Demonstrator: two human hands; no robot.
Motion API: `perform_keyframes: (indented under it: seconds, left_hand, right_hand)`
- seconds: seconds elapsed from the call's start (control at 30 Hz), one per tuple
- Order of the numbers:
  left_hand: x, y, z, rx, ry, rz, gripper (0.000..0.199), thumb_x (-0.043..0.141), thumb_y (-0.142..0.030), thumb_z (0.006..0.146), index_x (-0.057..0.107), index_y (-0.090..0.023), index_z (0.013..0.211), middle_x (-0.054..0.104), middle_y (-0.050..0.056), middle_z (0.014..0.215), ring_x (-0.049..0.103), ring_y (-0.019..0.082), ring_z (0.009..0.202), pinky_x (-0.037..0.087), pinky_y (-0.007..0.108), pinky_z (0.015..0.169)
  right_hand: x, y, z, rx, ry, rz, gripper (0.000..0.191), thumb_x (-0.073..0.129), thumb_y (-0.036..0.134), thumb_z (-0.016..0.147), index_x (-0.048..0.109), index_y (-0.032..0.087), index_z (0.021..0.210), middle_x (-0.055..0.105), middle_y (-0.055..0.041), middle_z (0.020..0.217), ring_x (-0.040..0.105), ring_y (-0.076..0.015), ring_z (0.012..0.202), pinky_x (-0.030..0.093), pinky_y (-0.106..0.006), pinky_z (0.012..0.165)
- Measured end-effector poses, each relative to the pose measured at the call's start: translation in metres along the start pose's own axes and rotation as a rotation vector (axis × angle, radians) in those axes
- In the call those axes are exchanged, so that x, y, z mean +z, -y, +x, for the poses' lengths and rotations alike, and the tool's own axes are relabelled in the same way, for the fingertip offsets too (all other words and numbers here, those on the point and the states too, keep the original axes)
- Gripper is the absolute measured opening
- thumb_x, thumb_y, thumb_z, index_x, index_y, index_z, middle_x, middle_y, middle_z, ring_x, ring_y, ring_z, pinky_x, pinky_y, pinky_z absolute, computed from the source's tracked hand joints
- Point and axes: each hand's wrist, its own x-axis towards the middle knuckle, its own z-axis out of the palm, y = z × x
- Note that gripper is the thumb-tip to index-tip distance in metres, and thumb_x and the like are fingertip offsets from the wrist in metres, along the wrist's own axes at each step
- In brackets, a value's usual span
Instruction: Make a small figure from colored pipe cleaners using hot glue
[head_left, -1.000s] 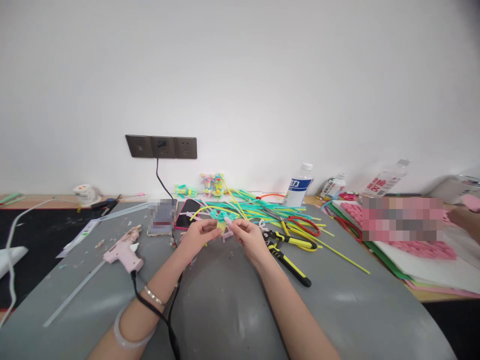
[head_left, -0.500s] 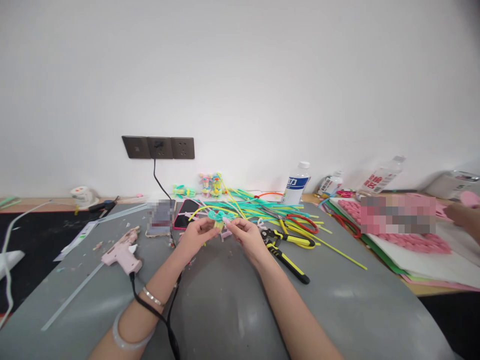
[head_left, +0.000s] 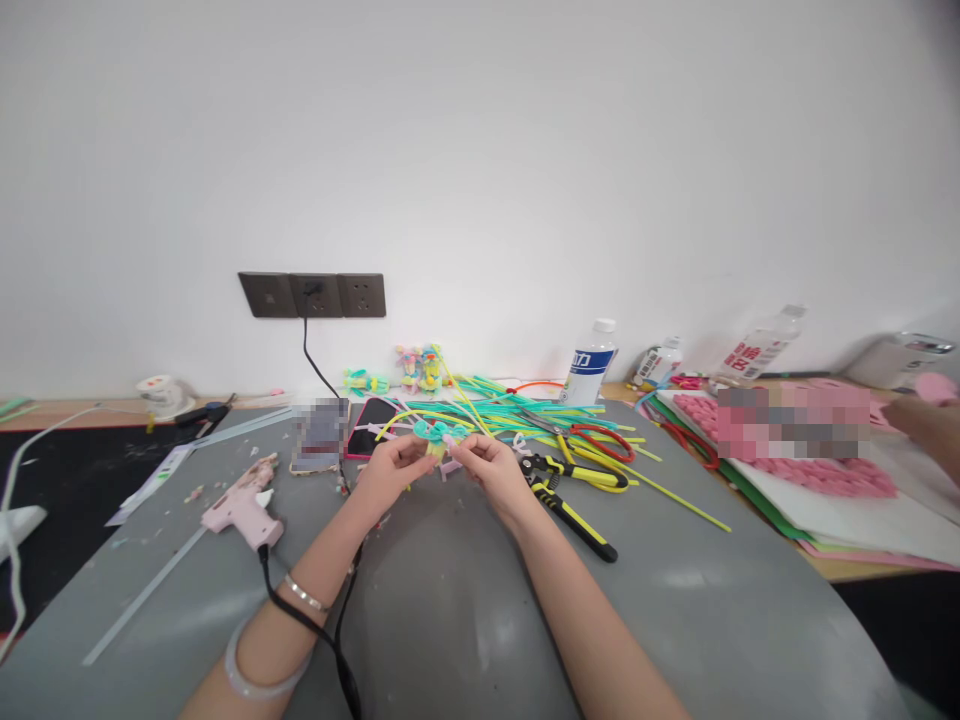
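Hands pinch teal piece; bottle seemingly reads "力".

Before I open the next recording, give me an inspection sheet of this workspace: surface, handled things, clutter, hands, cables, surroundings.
Surface: gray mat, small scraps at left.
Handled things: teal-and-yellow piece, partly hidden by fingers.
Clutter: pink glue gun, yellow-and-black pliers, loose colored sticks.
Hands: left hand and right hand both pinch the piece.
Cables: black gun cord crosses the left forearm in view; plugged cable hangs from wall outlet.
Surroundings: white wall, blue-labeled bottle.
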Motion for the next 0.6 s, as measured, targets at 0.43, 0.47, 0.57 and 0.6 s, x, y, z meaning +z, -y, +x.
perform_keyframes:
  seconds: [0.43,0.47,0.57,0.6]
  left_hand:
    - [-0.0011,0.0041,-0.0001,0.015,0.029,0.012,0.03,0.075,-0.038,0.073,0.073,-0.013,0.089,0.069,0.003,0.076,0.056,0.012,0.063,0.046,0.024,0.063]
    - [-0.0008,0.0033,-0.0003,0.016,0.029,0.018,0.029,0.075,-0.037,0.073,0.073,-0.013,0.088,0.069,0.003,0.074,0.055,0.012,0.062,0.045,0.023,0.062]
    - [0.0003,0.0003,-0.0009,0.015,0.02,0.027,0.027,0.076,-0.037,0.071,0.071,-0.013,0.084,0.066,0.001,0.07,0.052,0.011,0.06,0.043,0.022,0.059]
    - [0.0005,-0.0005,-0.0009,0.014,0.018,0.031,0.027,0.076,-0.037,0.071,0.07,-0.013,0.083,0.065,0.001,0.069,0.052,0.011,0.06,0.043,0.022,0.059]
  right_hand:
    - [-0.0016,0.0004,-0.0006,0.028,0.041,0.004,0.043,0.084,0.05,0.058,0.055,0.018,0.055,0.044,0.0075,0.046,0.027,-0.0058,0.044,0.016,-0.024,0.046]
    - [-0.0018,0.0002,-0.0004,0.028,0.043,0.003,0.043,0.084,0.05,0.058,0.055,0.018,0.055,0.044,0.0075,0.046,0.027,-0.0059,0.044,0.016,-0.024,0.047]
    - [-0.0025,0.0,-0.0003,0.024,0.043,0.001,0.043,0.084,0.05,0.058,0.055,0.018,0.056,0.045,0.0072,0.048,0.027,-0.006,0.045,0.016,-0.024,0.047]
    - [-0.0026,0.0001,-0.0004,0.022,0.042,0.0,0.042,0.083,0.05,0.059,0.055,0.018,0.056,0.045,0.0071,0.048,0.027,-0.0061,0.045,0.016,-0.024,0.047]
